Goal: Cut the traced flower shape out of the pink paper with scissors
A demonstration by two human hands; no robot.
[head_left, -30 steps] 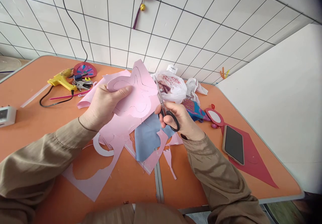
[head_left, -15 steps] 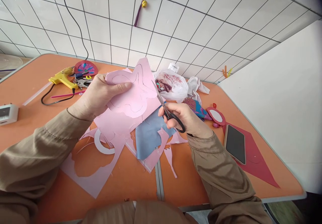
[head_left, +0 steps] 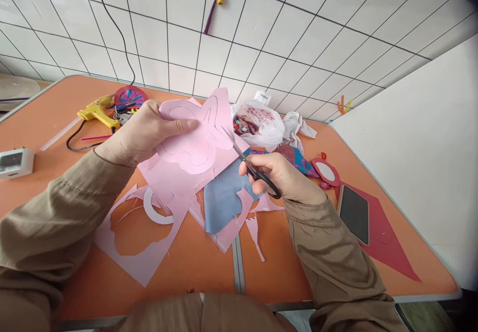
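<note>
My left hand (head_left: pixel 159 125) pinches a pink sheet (head_left: pixel 194 145) between thumb and fingers, holding it up above the table. A curving outline is drawn on the sheet, and part of its lower edge is cut along a rounded line. My right hand (head_left: pixel 274 172) grips black-handled scissors (head_left: pixel 248 165), whose blades point up and left at the sheet's right side. Below lie a blue piece of material (head_left: pixel 224 197), several pink offcuts (head_left: pixel 136 265) and a white ring (head_left: pixel 150 207). Whether the sheet is paper or fabric, I cannot tell.
On the left of the orange table (head_left: pixel 194 267) are a yellow glue gun (head_left: pixel 99 112) with its cord and a white device (head_left: pixel 17 163). A plastic bag (head_left: pixel 267 128) stands at the back. To the right, a phone (head_left: pixel 354 215) rests partly on a red sheet (head_left: pixel 392 242).
The view has shifted slightly. The scissors' blades have moved a little left over the pink sheet and look more closed. My left hand keeps its hold.
</note>
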